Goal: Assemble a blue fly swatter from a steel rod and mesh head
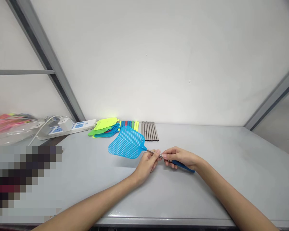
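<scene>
A blue fly swatter (127, 143) is held above the grey table, its perforated head to the left and its dark blue handle (183, 166) to the right. My left hand (148, 163) pinches the thin metal shaft near the swatter head. Close beside it, my right hand (178, 157) is closed on the shaft just ahead of the handle. A small metal joint shows between the two hands. My fingers hide parts of the shaft.
Behind lie stacked swatter heads (107, 123), a row of coloured handles (136, 125) and several metal tubes (149, 131). At left, a white power strip (79, 126) with plugs and cable stands near a clear bag (12, 128) of coloured items. A pale wall rises behind the table (219, 154).
</scene>
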The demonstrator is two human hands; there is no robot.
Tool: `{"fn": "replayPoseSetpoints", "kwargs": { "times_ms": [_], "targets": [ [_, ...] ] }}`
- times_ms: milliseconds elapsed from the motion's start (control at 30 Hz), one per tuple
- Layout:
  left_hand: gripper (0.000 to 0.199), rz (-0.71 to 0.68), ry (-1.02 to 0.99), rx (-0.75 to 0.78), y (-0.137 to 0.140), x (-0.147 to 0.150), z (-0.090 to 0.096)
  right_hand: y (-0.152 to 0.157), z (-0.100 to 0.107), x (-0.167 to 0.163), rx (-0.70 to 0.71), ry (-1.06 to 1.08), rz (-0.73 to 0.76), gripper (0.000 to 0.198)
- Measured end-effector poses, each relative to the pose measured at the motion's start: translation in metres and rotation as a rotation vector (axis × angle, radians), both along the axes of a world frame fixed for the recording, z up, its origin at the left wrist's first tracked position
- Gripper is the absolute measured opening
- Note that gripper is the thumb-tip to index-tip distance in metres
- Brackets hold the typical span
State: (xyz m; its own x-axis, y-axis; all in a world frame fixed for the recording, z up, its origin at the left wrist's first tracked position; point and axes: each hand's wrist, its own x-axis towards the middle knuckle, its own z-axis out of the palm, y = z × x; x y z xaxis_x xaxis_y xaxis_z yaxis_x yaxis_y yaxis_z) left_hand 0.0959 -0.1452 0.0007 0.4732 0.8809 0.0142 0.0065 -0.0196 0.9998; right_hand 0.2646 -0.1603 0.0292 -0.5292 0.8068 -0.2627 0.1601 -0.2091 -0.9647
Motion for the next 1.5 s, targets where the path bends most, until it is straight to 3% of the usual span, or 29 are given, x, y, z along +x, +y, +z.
{"fn": "replayPoseSetpoints", "kwargs": {
  "times_ms": [167, 467, 967, 1500],
  "targets": [
    [0.049, -0.13, 0.156, -0.003, -0.001, -0.004, 0.002, -0.004, 0.001, -0.006, -0.016, -0.03, 0.133, 0.036],
    [0.049, -0.294, 0.085, -0.131, 0.005, -0.004, 0.003, -0.003, -0.005, -0.007, -0.084, -0.051, 0.167, 0.042],
    [0.05, -0.308, 0.027, -0.125, 0.008, -0.003, 0.0, 0.0, 0.0, -0.003, -0.13, -0.098, 0.192, 0.043],
    [0.051, -0.232, 0.015, -0.082, 0.003, 0.003, 0.003, 0.004, 0.005, 0.008, -0.07, -0.174, 0.193, 0.039]
  ]
}}
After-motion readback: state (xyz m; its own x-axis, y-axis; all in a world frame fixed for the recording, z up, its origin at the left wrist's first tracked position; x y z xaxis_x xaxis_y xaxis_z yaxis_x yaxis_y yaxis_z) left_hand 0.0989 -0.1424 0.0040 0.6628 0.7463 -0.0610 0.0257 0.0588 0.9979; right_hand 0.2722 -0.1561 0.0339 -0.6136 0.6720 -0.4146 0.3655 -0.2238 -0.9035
